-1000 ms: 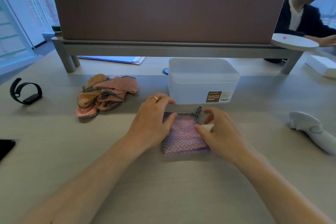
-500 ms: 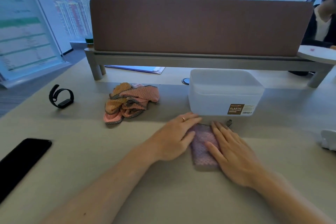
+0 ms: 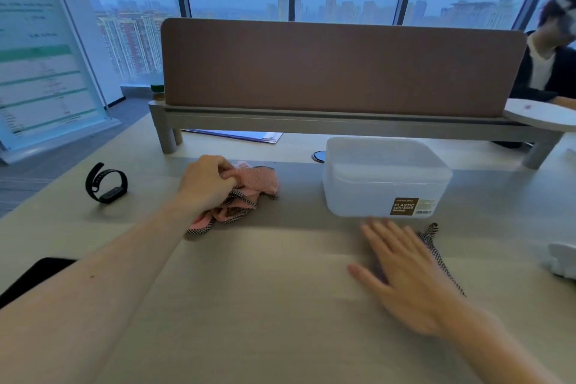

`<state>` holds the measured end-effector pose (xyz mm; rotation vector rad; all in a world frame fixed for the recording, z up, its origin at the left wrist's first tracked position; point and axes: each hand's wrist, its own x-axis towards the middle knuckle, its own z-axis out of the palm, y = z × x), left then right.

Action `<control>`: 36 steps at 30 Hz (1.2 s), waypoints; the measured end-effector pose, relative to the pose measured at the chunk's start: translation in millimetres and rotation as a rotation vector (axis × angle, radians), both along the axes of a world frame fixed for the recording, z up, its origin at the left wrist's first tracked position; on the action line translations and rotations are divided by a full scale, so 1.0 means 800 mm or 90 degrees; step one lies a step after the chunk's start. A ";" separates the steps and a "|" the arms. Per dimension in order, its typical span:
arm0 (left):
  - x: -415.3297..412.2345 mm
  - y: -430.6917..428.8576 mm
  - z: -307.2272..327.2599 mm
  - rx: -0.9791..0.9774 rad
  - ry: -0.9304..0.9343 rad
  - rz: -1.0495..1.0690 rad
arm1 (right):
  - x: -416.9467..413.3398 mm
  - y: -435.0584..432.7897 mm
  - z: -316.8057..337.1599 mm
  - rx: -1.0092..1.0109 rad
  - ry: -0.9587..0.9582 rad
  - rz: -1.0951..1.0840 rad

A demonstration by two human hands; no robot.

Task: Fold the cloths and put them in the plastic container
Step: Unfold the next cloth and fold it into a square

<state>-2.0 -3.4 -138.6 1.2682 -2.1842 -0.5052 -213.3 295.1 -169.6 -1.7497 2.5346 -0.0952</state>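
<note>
A heap of pink and orange cloths (image 3: 246,196) with black-and-white checked hems lies on the table left of the translucent plastic container (image 3: 386,177). My left hand (image 3: 207,184) reaches into the heap and pinches a pink cloth at its top. In front of the container lies a folded purple cloth (image 3: 436,251), mostly hidden under my right hand (image 3: 402,271), which rests flat on it with fingers straight. The container stands upright with its brown label facing me.
A black wristband (image 3: 106,184) lies at the left, a black phone (image 3: 28,277) at the near left edge. A white device (image 3: 562,260) sits at the right edge. A raised shelf with a brown divider panel (image 3: 339,68) runs behind; another person sits beyond it.
My left hand left the folded purple cloth and moved left to the heap, taking hold of a pink cloth. My right hand stays flat on the folded cloth. The view tilted up.
</note>
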 end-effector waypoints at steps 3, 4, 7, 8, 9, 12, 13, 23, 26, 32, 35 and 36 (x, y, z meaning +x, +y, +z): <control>-0.007 0.007 0.024 -0.023 0.090 -0.005 | 0.009 -0.008 -0.022 0.027 -0.002 0.001; -0.007 0.010 0.035 -0.043 0.108 -0.007 | 0.006 -0.007 -0.022 0.028 0.007 -0.004; -0.008 0.026 0.083 -0.053 0.204 -0.059 | -0.001 0.001 -0.007 0.052 0.033 -0.019; -0.010 0.035 0.101 -0.044 0.232 -0.099 | -0.003 0.003 -0.001 0.059 0.045 -0.028; -0.010 0.046 0.120 -0.045 0.247 -0.136 | -0.003 0.004 0.007 0.064 0.053 -0.035; -0.006 0.081 0.171 -0.072 0.266 -0.207 | 0.004 0.003 0.036 -0.030 -0.053 -0.048; -0.004 0.092 0.185 -0.066 0.262 -0.233 | 0.010 0.001 0.052 -0.101 -0.145 -0.046; 0.002 0.177 0.210 0.023 0.150 -0.281 | 0.119 -0.041 0.209 -0.611 -0.342 0.136; 0.010 0.189 0.208 0.125 0.177 -0.313 | 0.141 -0.032 0.217 -0.557 -0.394 0.152; 0.027 0.213 0.233 0.474 0.293 -0.369 | 0.132 -0.026 0.221 -0.497 -0.276 0.085; 0.030 0.218 0.236 0.429 0.234 -0.407 | 0.124 -0.029 0.216 -0.491 -0.215 0.074; 0.031 0.221 0.235 0.360 0.167 -0.410 | 0.123 -0.030 0.215 -0.492 -0.207 0.077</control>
